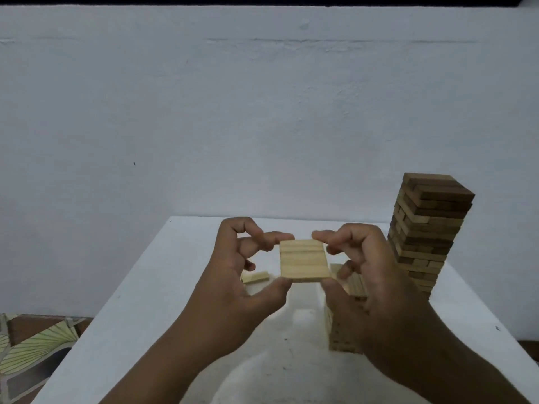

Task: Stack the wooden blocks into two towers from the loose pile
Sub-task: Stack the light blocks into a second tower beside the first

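A flat row of three pale wooden blocks (303, 259) is held side by side in the air above the white table (151, 301). My left hand (236, 275) pinches its left edge between thumb and fingertips. My right hand (370, 275) pinches its right edge the same way. A short pale tower (344, 325) stands on the table just below and right of the row, mostly hidden behind my right hand. A tall tower of dark and light blocks (428, 228) stands at the back right. A few loose pale blocks (256, 277) lie behind my left hand.
A plain white wall (262, 112) rises right behind the table. The table's left edge drops to a patterned floor (35, 345) at lower left. The tall tower stands close to my right wrist.
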`<state>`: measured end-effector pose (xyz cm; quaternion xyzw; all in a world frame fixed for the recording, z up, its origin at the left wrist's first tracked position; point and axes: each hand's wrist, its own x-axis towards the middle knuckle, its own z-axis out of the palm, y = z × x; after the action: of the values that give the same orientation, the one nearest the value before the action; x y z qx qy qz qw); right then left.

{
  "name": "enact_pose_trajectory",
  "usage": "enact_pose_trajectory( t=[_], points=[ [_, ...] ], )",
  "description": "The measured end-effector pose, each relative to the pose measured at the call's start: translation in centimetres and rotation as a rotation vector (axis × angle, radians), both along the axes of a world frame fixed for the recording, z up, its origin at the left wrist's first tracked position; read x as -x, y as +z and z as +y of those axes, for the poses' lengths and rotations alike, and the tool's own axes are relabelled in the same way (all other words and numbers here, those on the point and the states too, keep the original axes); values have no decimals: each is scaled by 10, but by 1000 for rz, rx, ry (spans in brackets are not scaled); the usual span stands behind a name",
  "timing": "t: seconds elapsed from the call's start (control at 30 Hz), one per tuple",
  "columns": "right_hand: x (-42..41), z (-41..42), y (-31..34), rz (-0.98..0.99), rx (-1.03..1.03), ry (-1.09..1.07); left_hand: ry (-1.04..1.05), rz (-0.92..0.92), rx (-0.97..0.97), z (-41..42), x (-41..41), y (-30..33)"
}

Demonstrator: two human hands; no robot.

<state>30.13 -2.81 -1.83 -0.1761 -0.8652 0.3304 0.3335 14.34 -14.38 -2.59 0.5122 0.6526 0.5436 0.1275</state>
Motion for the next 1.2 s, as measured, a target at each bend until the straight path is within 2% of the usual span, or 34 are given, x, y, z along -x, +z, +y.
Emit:
enact_pose_trajectory(
  t=[0.33, 0.57, 0.9, 1.2],
  points=[
    [-39, 38, -10, -71, 40, -122, -2, -26, 132, 47, -38, -11],
    [-45, 47, -21, -112, 126, -113, 0, 4, 168, 54, -43, -19],
    [-45, 48, -26, -130, 117, -119, 26, 66, 193, 59, -44, -25],
    [-46, 49, -31, -159, 106, -120, -35, -66, 169, 57, -41, -34]
  ],
)
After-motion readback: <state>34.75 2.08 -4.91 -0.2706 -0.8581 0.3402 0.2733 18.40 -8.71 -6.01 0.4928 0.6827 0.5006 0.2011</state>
